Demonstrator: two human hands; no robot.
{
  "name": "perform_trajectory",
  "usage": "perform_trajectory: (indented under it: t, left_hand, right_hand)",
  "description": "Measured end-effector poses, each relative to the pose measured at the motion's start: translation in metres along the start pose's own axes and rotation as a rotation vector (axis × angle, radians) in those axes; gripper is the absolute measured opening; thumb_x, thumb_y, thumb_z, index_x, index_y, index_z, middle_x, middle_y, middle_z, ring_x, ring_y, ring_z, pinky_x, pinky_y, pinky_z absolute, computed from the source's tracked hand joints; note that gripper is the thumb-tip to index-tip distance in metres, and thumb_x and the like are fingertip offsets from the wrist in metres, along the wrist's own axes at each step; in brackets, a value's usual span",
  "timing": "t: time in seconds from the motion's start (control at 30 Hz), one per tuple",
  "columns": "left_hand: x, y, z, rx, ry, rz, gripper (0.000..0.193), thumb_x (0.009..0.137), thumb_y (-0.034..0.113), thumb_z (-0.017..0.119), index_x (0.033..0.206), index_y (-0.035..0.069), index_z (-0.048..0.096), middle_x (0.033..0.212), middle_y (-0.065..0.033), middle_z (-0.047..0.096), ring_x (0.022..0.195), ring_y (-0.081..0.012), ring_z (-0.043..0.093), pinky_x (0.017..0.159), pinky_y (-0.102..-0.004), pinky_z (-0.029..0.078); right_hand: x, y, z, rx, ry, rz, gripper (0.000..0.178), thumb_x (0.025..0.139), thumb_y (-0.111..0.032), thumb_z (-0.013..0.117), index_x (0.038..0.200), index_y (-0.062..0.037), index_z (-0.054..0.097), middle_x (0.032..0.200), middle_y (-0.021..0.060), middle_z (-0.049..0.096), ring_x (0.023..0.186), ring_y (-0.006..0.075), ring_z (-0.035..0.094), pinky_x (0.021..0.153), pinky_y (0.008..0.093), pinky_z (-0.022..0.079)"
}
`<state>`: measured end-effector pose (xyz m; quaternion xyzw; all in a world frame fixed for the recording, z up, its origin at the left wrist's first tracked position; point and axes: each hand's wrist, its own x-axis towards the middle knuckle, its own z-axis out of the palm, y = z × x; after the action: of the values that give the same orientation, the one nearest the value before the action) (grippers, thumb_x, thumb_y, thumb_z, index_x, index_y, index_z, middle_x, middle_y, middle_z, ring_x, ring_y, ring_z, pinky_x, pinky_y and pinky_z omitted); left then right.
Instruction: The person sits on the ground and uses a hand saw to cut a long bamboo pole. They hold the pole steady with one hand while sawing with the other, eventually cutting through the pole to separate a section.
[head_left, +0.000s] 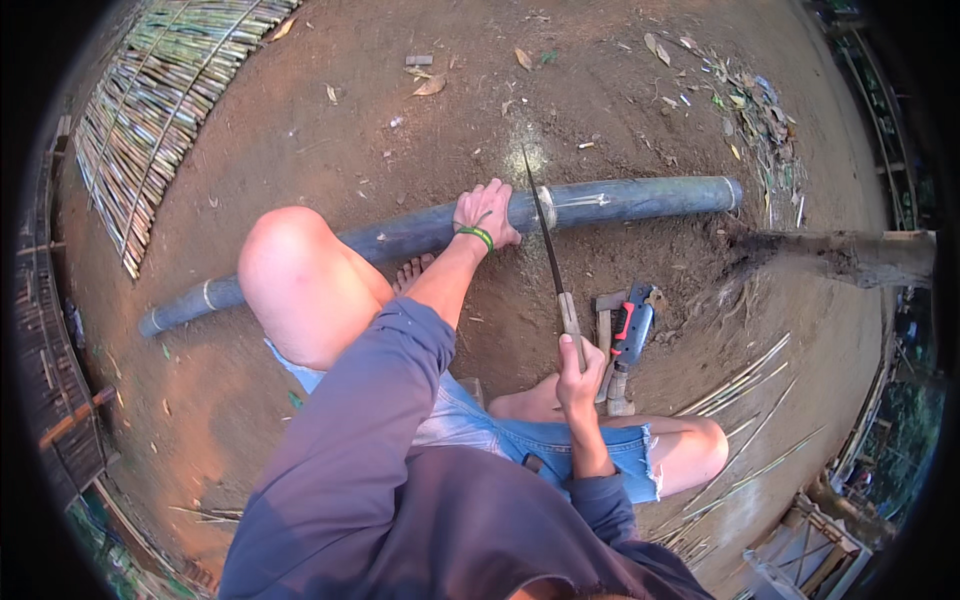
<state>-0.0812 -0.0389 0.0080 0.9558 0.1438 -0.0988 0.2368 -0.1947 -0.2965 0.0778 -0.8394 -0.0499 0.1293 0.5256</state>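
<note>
A long, thick dark bamboo pole point(655, 200) lies across the ground in front of me, its left part passing by my raised knee. My left hand point(486, 213), with a green band at its wrist, is wrapped over the top of the pole. A thin hand saw point(551, 250) crosses the pole just right of that hand, beside a pale ring on the bamboo. Its blade points away from me. My right hand point(580, 372) is closed round the saw's light-coloured handle. Pale sawdust point(524, 152) is scattered on the soil beyond the pole.
Close to my right hand lie a hatchet-like tool point(604, 325) and a red-and-black tool point(632, 325). A mat of tied sticks point(165, 110) is at the far left. Thin strips point(740, 385) lie at the right, below a log point(870, 258). Dry leaves litter the far right.
</note>
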Motion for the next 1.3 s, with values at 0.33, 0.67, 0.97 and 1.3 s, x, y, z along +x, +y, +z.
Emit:
perform_trajectory:
  t: [0.33,0.67,0.97,1.3]
  left_hand:
    - [-0.011,0.012,0.016,0.036,0.09,0.032,0.081,0.055,0.039,0.097,0.124,0.012,0.065,0.121,-0.0076,0.064,0.117,-0.0295,0.064,0.1,-0.0454,0.05]
    - [-0.022,0.013,0.017,0.094,0.147,0.087,0.084,0.056,0.036,0.097,0.126,0.01,0.061,0.121,-0.0102,0.06,0.118,-0.031,0.06,0.1,-0.0457,0.048]
    - [0.023,-0.016,-0.005,0.066,-0.276,0.093,0.1,0.053,0.063,0.092,0.129,0.004,0.064,0.128,-0.0189,0.065,0.126,-0.0379,0.061,0.108,-0.0471,0.048]
    - [0.026,-0.009,-0.004,0.057,-0.174,0.101,0.086,0.057,0.048,0.093,0.125,0.006,0.06,0.119,-0.022,0.071,0.115,-0.0411,0.068,0.1,-0.049,0.054]
  right_hand:
    - [0.123,-0.028,0.052,-0.04,0.056,0.064,0.039,0.097,-0.031,0.065,0.086,0.0061,0.07,0.07,0.0246,0.065,0.064,0.0292,0.063,0.069,0.0477,0.048]
    - [0.1,-0.004,0.052,0.232,0.078,0.025,0.037,0.102,-0.029,0.062,0.073,-0.0065,0.057,0.058,-0.0042,0.046,0.052,0.0059,0.042,0.049,0.0283,0.032]
    - [0.087,-0.068,-0.007,0.291,0.013,-0.214,0.031,0.097,-0.022,0.065,0.076,-0.0003,0.061,0.056,-0.0024,0.048,0.053,0.0064,0.045,0.05,0.0313,0.032]
    - [0.08,-0.082,-0.12,0.332,0.123,-0.16,0.027,0.099,-0.022,0.065,0.078,-0.005,0.058,0.062,-0.0058,0.048,0.053,0.0045,0.041,0.048,0.0264,0.03]
